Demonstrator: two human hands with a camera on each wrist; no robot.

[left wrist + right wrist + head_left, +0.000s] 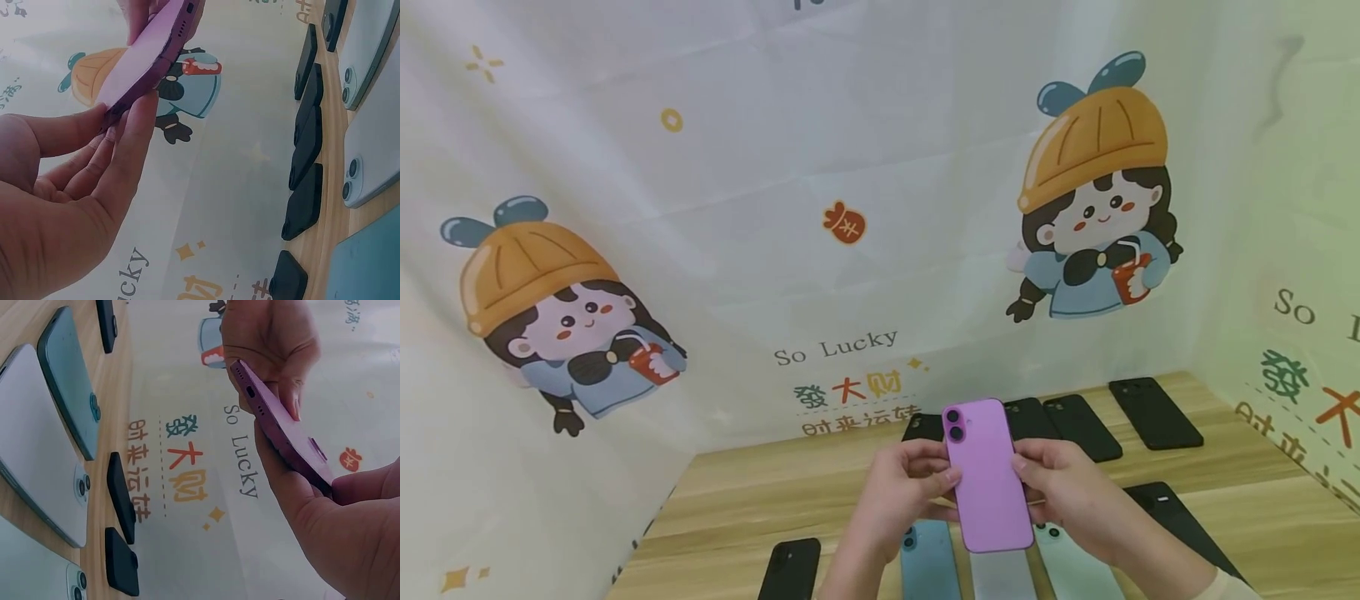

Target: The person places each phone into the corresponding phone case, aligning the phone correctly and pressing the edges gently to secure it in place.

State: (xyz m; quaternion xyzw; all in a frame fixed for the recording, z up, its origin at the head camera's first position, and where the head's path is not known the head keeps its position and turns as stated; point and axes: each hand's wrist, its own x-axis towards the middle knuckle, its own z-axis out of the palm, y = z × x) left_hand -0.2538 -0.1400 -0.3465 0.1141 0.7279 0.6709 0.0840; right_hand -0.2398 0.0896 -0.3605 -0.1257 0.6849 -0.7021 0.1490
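A purple phone (988,492) is held up between both hands, its back with two stacked camera lenses facing the head camera. My left hand (904,487) pinches its left edge between thumb and fingers. The right hand (1070,492) grips the opposite edge the same way. In the left wrist view the phone (140,65) is seen tilted, its port end up. The right wrist view shows the port end of the phone (275,415) too. Below it on the table lie a blue phone (931,568), a whitish phone (1003,577) and a pale green phone (1078,571), partly cut off.
Several black phones or cases, one of them (1156,414) at the back right, lie along the far side of the wooden table (760,483). Another black one (790,568) lies front left, and one (1180,525) right of my right hand. A printed cloth (752,225) hangs behind.
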